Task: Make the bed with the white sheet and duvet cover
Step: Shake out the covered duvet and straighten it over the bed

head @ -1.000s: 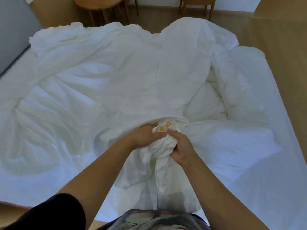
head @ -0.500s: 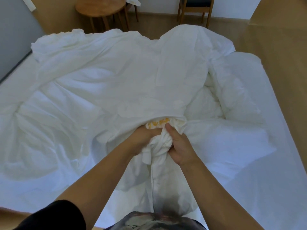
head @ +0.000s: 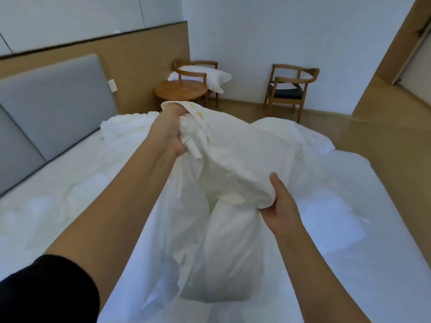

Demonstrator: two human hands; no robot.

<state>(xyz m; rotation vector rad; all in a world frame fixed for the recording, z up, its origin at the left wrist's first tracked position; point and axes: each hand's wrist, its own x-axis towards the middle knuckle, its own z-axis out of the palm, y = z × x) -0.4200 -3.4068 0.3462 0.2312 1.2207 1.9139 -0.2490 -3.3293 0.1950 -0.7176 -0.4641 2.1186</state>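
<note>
Ok so both hands are up off the bed (head: 394,224) with a big wad of white duvet cover (head: 233,159) between them. The left hand (head: 171,131) is stretched out ahead and higher, fist clenched tight round a bunched-up corner of the cover, and there are a few little yellow marks (head: 198,111) on the fabric right next to the knuckles. The right hand (head: 282,206) is lower and closer in, thumb on top and fingers curled under a thick fold, so it's got a proper grasp too. Between the two grips the cover sags and a puffy padded-looking bulk hangs straight down in front of the person, can't tell exactly what's inside it. The rest of the cover trails off into a rumpled heap on the far side of the mattress. Underneath, the white sheet (head: 338,264) lies spread over the bed, fairly smooth on the right, more wrinkled on the left near the grey padded headboard (head: 53,101). A black sleeve (head: 46,292) shows on the left arm. Beyond the bed there's a round wooden table (head: 180,90), a wooden armchair (head: 196,66) behind it with a white pillow (head: 210,78) sitting on it, and a second wooden armchair (head: 289,89) with a dark seat standing against the wall further right.
</note>
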